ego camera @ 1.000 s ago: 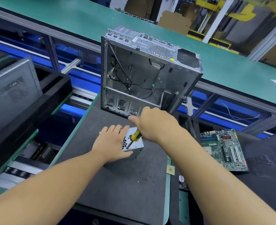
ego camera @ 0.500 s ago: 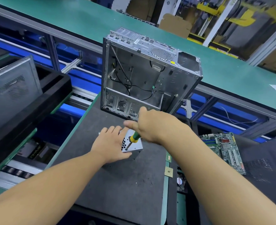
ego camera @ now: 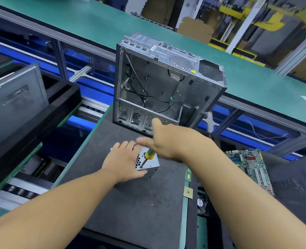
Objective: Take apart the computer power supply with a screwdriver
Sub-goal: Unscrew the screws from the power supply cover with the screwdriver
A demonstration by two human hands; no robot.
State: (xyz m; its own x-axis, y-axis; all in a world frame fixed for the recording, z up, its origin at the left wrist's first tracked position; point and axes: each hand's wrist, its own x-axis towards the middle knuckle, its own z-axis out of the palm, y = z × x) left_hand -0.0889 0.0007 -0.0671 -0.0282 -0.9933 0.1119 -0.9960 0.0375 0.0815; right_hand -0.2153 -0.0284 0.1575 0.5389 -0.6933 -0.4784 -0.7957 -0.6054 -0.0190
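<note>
The power supply (ego camera: pixel 149 166) lies on the near desk (ego camera: pixel 130 203) under the flat fingers of the left hand (ego camera: pixel 124 159), which the tilted screwdriver (ego camera: pixel 150 154), gripped by the right hand (ego camera: pixel 170 142), could jab if it slips off its screw.

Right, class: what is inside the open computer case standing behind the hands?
Inside the computer case loose black cables hang against bare metal walls, with a small green plug among them. No boards or drives show. The right hand hides part of the lower edge.
</note>
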